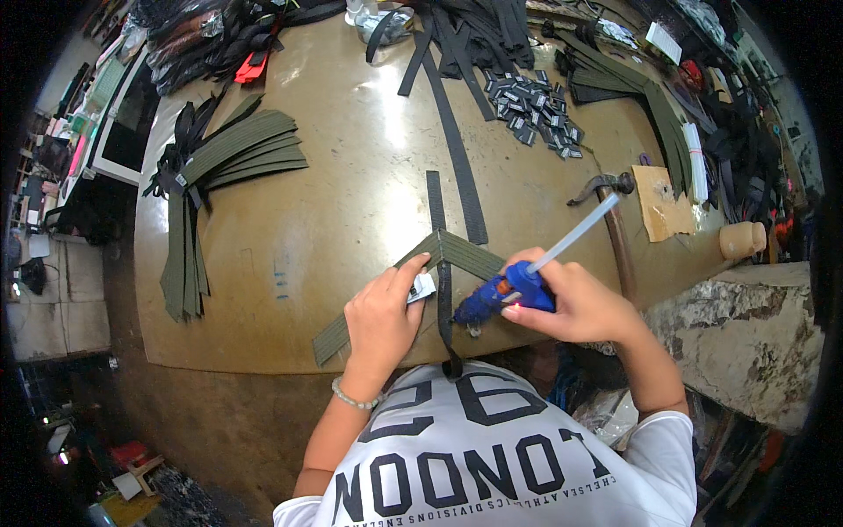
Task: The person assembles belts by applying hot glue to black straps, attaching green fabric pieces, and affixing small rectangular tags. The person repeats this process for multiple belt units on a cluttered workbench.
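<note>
the right hand [575, 303] is closed round the blue gun [529, 285], its nozzle pointing down and left, just beside the black strap [444, 294]. the left hand [382, 316] is half curled, its index fingertip on the olive strap [471, 255]; a tag [421, 288] sits by that finger, though whether it is pinched i cannot tell. the olive strap lies bent near the close edge of the desk [351, 202], its fold meeting the black one.

the left fingers are near the nozzle, so if it is hot, a slip could burn them. glue could also land off the mark, since the gun covers part of the olive strap. the black strap hangs over the edge toward the shirt [527, 448]; leaning in might drag it askew. the long stick [575, 233] could knock the hammer [619, 241] if the gun swings right.
</note>
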Tool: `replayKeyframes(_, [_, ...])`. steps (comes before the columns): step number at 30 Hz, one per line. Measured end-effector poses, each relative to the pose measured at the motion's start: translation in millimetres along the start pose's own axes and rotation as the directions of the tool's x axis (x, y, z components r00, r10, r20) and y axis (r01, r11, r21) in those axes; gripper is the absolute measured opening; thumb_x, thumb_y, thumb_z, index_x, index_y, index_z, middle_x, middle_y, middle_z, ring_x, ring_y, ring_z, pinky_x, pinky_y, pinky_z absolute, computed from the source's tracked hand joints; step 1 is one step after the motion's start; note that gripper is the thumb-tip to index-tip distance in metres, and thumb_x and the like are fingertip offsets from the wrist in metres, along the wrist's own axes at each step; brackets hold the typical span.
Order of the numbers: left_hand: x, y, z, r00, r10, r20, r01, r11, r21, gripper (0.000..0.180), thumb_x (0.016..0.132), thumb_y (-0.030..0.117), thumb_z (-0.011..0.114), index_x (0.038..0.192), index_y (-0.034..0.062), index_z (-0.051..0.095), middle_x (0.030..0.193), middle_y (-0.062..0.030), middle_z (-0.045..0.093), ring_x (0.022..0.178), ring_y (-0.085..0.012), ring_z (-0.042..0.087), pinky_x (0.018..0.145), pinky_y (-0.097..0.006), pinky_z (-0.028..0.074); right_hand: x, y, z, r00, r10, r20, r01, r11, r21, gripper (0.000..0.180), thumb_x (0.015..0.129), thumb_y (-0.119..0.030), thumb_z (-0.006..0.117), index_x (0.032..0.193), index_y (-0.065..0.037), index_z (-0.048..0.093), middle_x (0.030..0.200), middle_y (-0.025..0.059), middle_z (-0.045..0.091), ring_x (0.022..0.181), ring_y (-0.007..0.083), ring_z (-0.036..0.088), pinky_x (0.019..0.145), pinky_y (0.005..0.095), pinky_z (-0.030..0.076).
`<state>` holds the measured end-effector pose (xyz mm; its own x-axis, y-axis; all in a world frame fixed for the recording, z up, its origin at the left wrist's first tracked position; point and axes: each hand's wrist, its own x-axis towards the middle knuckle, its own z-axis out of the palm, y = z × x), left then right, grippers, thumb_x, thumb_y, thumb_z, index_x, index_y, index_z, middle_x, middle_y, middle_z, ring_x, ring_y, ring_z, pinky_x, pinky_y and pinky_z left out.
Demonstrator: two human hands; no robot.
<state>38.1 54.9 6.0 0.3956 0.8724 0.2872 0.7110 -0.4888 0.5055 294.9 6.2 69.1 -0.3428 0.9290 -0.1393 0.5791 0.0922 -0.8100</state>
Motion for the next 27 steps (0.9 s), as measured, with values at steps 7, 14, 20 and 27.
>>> replayKeyframes(7, [8.0, -1.3, -21.4, 0.79, -0.469, 0.395, 0.434, -0.029, -0.901, 0.039, 0.098, 0.012, 0.057, 0.135, 0.0048, 0.048, 0.073, -0.0039, 0.05, 0.057, -0.0198, 0.049, 0.053, -0.031, 0.041, -67.2, 123.5, -66.2, 0.055, 0.156, -0.986, -0.477, 0.872, 0.112, 0.046, 0.098, -0.039, 0.062, 0.122, 0.0, 0.056, 0.117, 0.0199, 0.065, 0.107, 0.027, 0.063, 0.091, 0.042, 0.048])
replayKeyframes(14, [21.9, 4.3, -11.1, 0.831, -0.11, 0.545, 0.358, -0.644, -0.676, 0.051, 0.103, 0.014, 0.043, 0.15, 0.0019, 0.028, 0.126, -0.022, 0.06, 0.127, -0.0367, 0.053, 0.113, -0.046, 0.039, -101.5, 48.9, -56.8, 0.093, 0.476, -0.875, -0.965, 0.259, 0.038, 0.065, 0.1, -0.056, 0.044, 0.1, 0.003, 0.07, 0.091, 0.0269, 0.069, 0.087, 0.0448, 0.067, 0.077, 0.0507, 0.051])
replayKeyframes(20, [20.5, 36.4, -10.1, 0.861, -0.135, 0.49, 0.43, -0.321, -0.844, 0.069, 0.102, 0.014, 0.051, 0.157, 0.0049, 0.011, 0.141, -0.025, 0.051, 0.137, -0.0347, 0.045, 0.113, -0.045, 0.038, 18.6, -17.7, 64.4, 0.927, 0.255, -0.274, 0.022, 0.694, 0.72, 0.027, 0.097, -0.024, 0.066, 0.109, 0.0, 0.067, 0.096, 0.0041, 0.068, 0.083, 0.0079, 0.063, 0.07, 0.0223, 0.051])
replayKeyframes(27, [15.9, 30.8, -17.1, 0.889, -0.184, 0.419, 0.368, -0.257, -0.893, 0.072, 0.102, 0.019, 0.054, 0.158, 0.0058, 0.01, 0.153, -0.0221, 0.037, 0.142, -0.0307, 0.037, 0.113, -0.042, 0.038, 48.5, -21.9, 91.9, 0.969, 0.207, -0.131, 0.037, 0.406, 0.913, 0.022, 0.099, -0.02, 0.064, 0.106, 0.001, 0.066, 0.093, 0.0016, 0.068, 0.08, 0.0045, 0.061, 0.067, 0.0205, 0.048])
